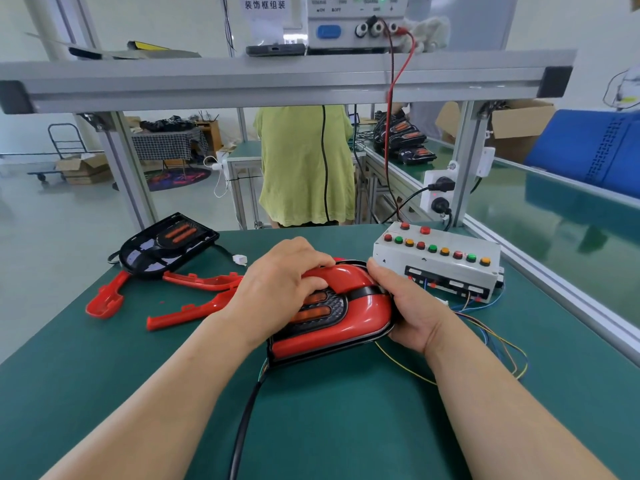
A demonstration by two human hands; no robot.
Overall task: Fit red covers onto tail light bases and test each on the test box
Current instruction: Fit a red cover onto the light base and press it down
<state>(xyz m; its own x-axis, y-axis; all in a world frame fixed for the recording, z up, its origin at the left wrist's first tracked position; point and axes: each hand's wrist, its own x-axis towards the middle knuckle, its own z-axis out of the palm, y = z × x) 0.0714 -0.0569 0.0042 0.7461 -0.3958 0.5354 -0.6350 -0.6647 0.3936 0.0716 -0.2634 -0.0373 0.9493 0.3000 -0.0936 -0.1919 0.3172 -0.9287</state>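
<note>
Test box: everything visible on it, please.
The test box is a pale grey rectangular housing, plastic by its look, lying flat and skewed on the green mat, right of the tail light. Its top carries two red round buttons at the far edge and a row of nine in red, green and amber. Its near side has a black connector strip; thin blue, yellow and orange wires leave it. The thumb of the right hand sits close by its left corner; contact cannot be told.

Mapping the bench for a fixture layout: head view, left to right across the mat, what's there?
Loose cover → bare base → left hand → tail light → test box. Two other covers and the right hand overlap their neighbours, so they are left out.
</note>
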